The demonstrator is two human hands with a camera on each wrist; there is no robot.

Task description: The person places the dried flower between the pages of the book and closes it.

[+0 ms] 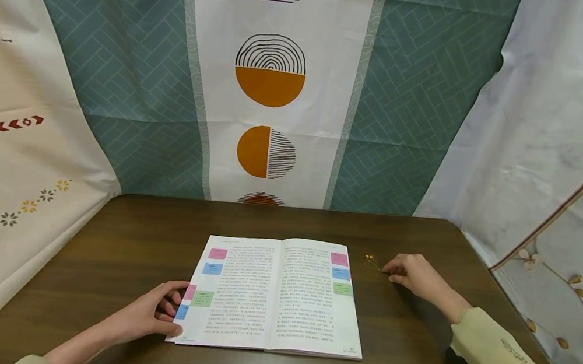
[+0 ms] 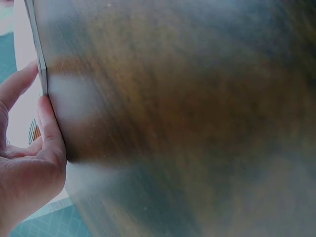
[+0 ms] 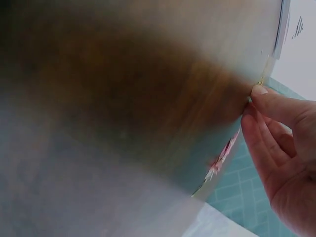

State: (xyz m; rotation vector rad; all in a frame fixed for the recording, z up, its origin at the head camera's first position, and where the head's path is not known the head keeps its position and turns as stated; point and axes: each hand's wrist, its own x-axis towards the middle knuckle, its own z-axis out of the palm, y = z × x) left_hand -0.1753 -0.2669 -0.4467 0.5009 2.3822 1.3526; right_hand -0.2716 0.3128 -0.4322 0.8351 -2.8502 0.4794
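Note:
An open book [image 1: 238, 294] with printed pages lies on the brown table, colored sticky tabs along both outer margins. At its lower left edge is my left hand [image 1: 149, 315], thumb on the page corner and fingers curled against the side. The left wrist view shows that hand's thumb and a finger touching the edge of the book [image 2: 38, 54]. To the right of the book, my right hand [image 1: 416, 276] pinches the stem of a small yellow dried flower sprig [image 1: 372, 262] between thumb and fingertips. Most of the stem is hidden in the fingers.
Beyond the sprig, the right wrist view shows a pink-and-white flower [image 3: 222, 157] with a green stem on the table. The wooden table [image 1: 149, 238] ends at a patterned cloth backdrop [image 1: 149, 74], with hanging fabric [image 1: 549, 130] at both sides.

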